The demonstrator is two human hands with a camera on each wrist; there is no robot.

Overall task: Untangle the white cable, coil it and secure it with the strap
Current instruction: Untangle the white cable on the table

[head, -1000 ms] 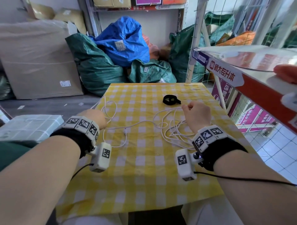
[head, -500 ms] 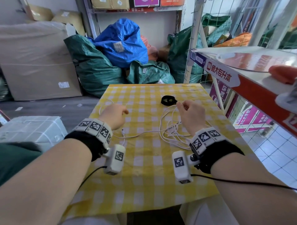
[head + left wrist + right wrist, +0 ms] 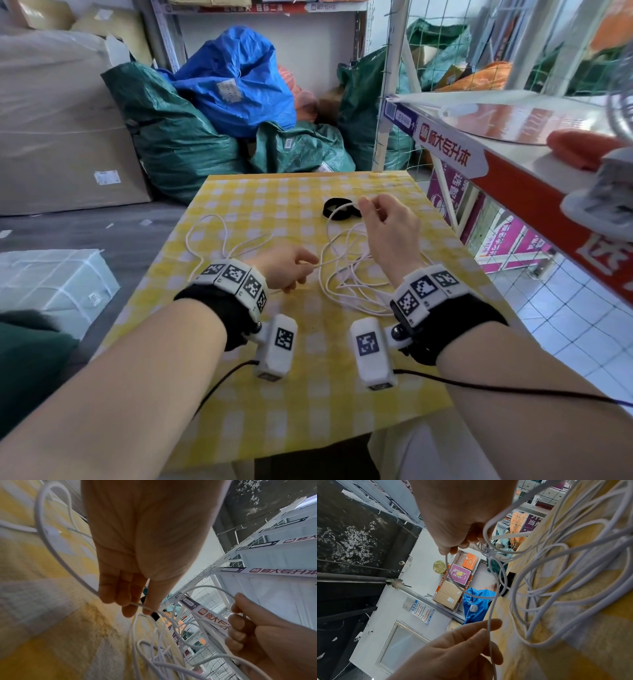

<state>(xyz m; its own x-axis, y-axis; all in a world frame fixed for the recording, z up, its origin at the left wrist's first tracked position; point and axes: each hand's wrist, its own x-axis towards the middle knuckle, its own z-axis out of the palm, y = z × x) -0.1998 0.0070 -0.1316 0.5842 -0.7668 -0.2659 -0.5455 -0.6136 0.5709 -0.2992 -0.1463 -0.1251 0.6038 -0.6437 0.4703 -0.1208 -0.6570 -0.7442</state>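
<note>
- On the yellow-and-white checked tablecloth (image 3: 301,404), I find the white cable (image 3: 346,284) still loose and tangled: several overlapping loops lie heaped under and just in front of my right wrist, and a separate long loop trails out to the left side of the table.
- The cable is thin, round and plain white. One connector end (image 3: 53,532) lies on the cloth in the left wrist view, beside a curved run of cable.
- The black strap (image 3: 337,208), a closed ring, lies flat on the cloth at the far middle of the table, just beyond my right hand's fingertips. It is not around the cable.
- My left hand (image 3: 286,269) is low over the cloth, near the centre, palm turned inward. Thumb and fingers (image 3: 130,608) pinch a single strand, which runs on to the heap at the right.
- My right hand (image 3: 390,228) is raised above the heap, wrist bent, knuckles towards me. Its thumb and forefinger pinch a strand, lifting a loop clear of the table; the other fingers are curled in.
- Between the two hands the cable hangs in slack curves, not taut.
- No coil has been formed.
</note>
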